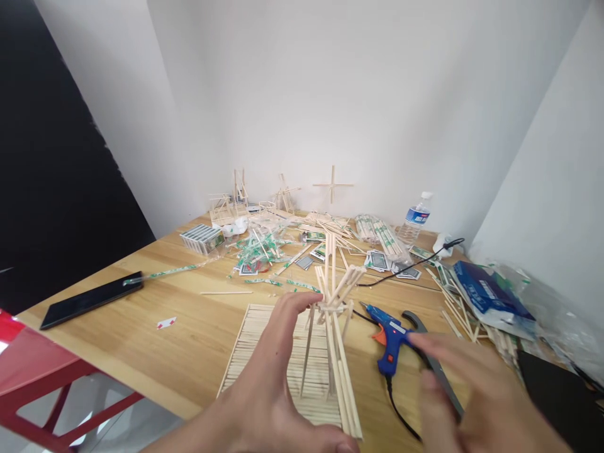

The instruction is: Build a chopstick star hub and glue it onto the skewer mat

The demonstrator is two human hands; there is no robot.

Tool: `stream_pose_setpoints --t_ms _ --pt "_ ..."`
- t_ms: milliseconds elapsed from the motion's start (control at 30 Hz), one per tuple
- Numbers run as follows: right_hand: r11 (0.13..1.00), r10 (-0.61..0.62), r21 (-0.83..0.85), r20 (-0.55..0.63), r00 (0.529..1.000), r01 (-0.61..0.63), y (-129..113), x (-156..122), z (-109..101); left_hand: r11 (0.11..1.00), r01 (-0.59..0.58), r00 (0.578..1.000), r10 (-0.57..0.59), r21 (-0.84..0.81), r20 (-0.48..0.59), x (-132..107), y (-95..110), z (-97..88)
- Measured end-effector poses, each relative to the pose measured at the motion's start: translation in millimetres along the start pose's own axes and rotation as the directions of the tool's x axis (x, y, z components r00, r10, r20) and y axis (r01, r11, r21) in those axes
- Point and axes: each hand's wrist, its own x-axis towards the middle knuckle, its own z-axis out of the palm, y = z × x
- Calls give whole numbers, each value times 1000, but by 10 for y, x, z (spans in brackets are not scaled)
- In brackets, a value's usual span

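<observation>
A model made of wooden sticks (337, 352) stands on a mat of sticks laid side by side (252, 330), with sticks crossing and fanning out at its top. My left hand (268, 371) curves wide around it, index finger at the upper joint and thumb low near the base. My right hand (476, 384), smeared by motion, has its fingers apart and no object visible in it. It is nearest to the blue hot glue gun (391, 333), which lies on the table with its orange trigger facing left. A dark curved-handled tool (446, 380) lies beside the gun, partly behind my right hand.
Stick scraps and green-printed wrappers (264, 248) litter the table's back. A water bottle (416, 219), a blue package (493, 292) and a black cable (401, 272) are to the right. A dark phone-like slab (92, 301) lies left. Small stick frames (283, 196) stand by the wall.
</observation>
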Motion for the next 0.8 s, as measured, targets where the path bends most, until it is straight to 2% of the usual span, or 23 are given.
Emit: stream_pose_setpoints --t_ms 33,67,100,133,167,200,267,333,400,467,533,633,667,733,800 --pt "984 154 -98 23 988 -151 164 0 -34 1000 12 1000 -12 2 10 -3 2 -8" --pt "935 322 -179 68 944 -306 336 -1 -49 1000 17 1000 -18 3 17 -6 3 -13" --pt "877 467 -217 185 865 -428 502 -5 -46 1000 18 1000 -18 2 18 -9 5 -15" --pt "817 574 -276 303 761 -506 649 -15 -24 1000 18 1000 -18 0 18 -13 7 -14" --pt "776 631 -341 440 639 -531 763 -30 12 1000 19 1000 -19 -4 16 -18 9 -8" --pt "748 662 -409 514 545 -523 838 -52 59 1000 24 1000 -24 -11 16 -22 13 0" --pt "720 691 -507 578 434 -473 866 -110 169 998 44 999 -44 -33 10 -31 26 20" --pt "711 701 -570 620 353 -411 779 -171 281 996 68 998 -68 -55 1 -37 35 32" --pt "710 703 -601 637 316 -368 669 -224 376 997 71 997 -72 -43 -11 -39 24 26" --pt "700 714 -614 627 313 -365 610 -269 440 999 41 999 -41 9 -12 -34 -14 1" --pt "686 725 -609 619 301 -400 623 -308 464 998 -33 999 32 56 11 -23 -61 -30" --pt "675 725 -573 633 272 -465 715 -353 424 990 -135 990 134 36 37 -5 -81 -45" --pt "658 734 -554 625 267 -511 745 -362 393 992 -125 992 125 27 27 -1 -69 -39" --pt "587 755 -434 598 269 -683 781 -368 318 999 -30 999 30 19 -29 -1 -47 -16" --pt "442 762 -145 581 285 -885 775 -362 242 1000 -10 999 10 9 -38 -13 -77 7"
